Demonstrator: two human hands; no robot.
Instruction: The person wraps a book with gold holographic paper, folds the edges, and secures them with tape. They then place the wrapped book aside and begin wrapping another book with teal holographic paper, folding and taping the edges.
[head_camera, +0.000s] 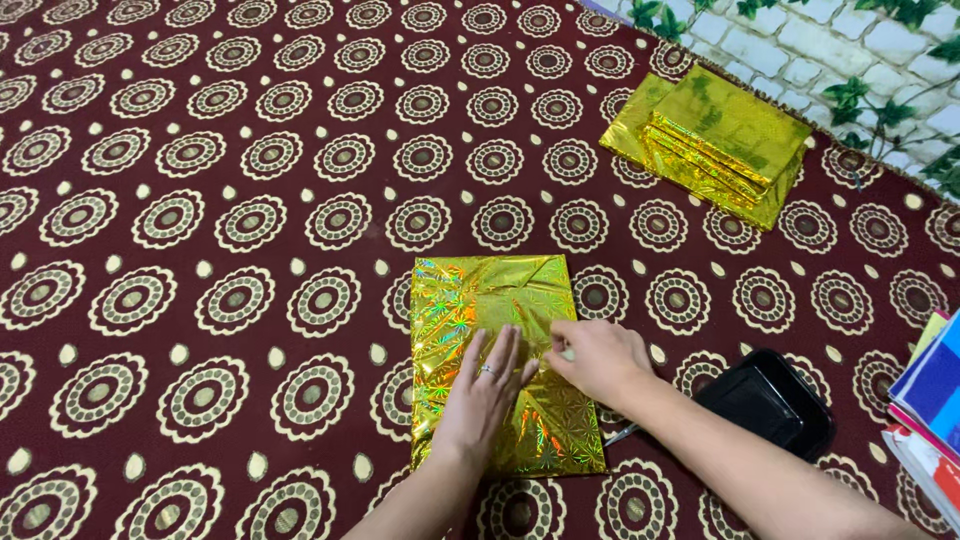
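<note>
We see the left hand (487, 388) lying flat, fingers stretched out and together, pressing on a flat package wrapped in shiny gold holographic paper (497, 362); it grasps nothing, and a ring sits on 1 finger. The right hand (596, 358) is just beside it, fingers bent and pinched on the wrapping near the middle of the package, with something small and pale between the fingertips that we cannot identify. The package lies on a dark red carpet with cream circle patterns (200, 200), in the lower middle of the view, its long side running away from us. At its far end we see folded flaps of the paper, but the reflections make the folds hard to follow. The near part of the package is partly covered by both hands and the left wrist. Under the right forearm a thin grey object (622, 434) sticks out on the carpet; most of it is hidden, so we cannot tell what it is. To the right lies a black tray (768, 400), partly covered by the same forearm. At the right edge a stack of colourful books (935, 410) is cut off by the frame. Farther away, top right, rests a pile of folded gold sheets (712, 140), near a white brick wall with green leaves (860, 60).
</note>
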